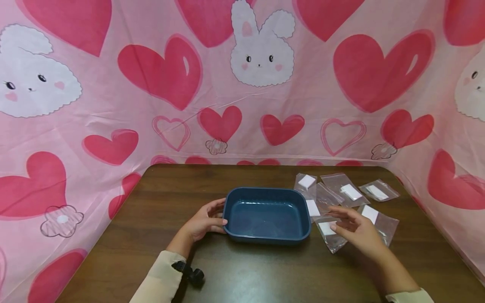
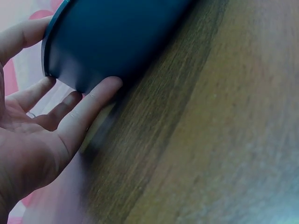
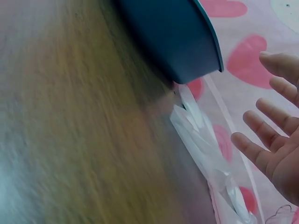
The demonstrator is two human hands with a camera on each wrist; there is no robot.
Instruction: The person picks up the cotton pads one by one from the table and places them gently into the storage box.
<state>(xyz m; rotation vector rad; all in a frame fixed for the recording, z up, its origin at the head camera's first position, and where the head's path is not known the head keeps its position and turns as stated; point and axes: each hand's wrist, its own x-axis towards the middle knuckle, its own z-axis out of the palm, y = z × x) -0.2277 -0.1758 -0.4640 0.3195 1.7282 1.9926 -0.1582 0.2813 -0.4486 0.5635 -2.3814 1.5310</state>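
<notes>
A dark blue rectangular tray [image 1: 267, 240] sits on the table. My left hand [image 1: 206, 221] holds its left end, the thumb at the near corner and the other fingers spread toward the far side. In the left wrist view the left hand [image 2: 42, 135] meets the outer wall of the tray [image 2: 107, 42]. My right hand [image 1: 356, 233] hovers over small clear zip bags, holding nothing. A bag with a white block [image 1: 327, 228] lies under its fingertips. In the right wrist view the right hand [image 3: 275, 144] has loosely spread fingers beside clear plastic [image 3: 201, 140].
More clear bags with white blocks lie right of the tray: one at the back [image 1: 306, 182], another beside it [image 1: 350, 191], one at the far right [image 1: 377, 192]. The brown wooden table [image 1: 151, 235] meets a pink heart-and-rabbit cloth [image 1: 242, 97] behind and at the sides.
</notes>
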